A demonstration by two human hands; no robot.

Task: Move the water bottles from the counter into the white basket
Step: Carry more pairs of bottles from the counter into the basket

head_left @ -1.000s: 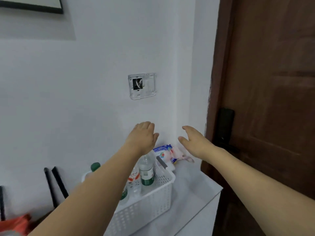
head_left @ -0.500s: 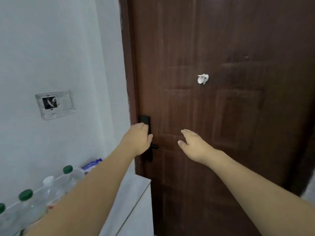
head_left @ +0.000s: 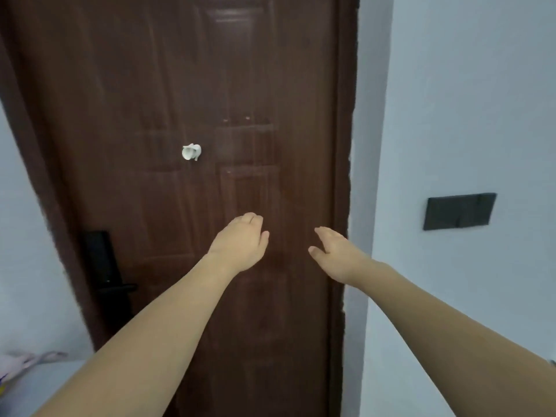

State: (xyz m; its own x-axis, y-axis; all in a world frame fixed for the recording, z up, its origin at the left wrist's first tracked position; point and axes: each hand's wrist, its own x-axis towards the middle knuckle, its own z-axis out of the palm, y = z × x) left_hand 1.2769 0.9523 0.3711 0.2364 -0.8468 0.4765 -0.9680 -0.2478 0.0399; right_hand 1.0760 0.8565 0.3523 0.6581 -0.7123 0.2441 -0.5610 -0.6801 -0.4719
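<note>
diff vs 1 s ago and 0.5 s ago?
The view swung right: the basket, bottles and wall plate have left the frame, and the brown door now fills it, with a dark switch panel newly visible. Unchanged: left hand and right hand stay outstretched, open and empty.

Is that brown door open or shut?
Shut: the door sits flush in its frame, with no gap showing along the edge.
</note>
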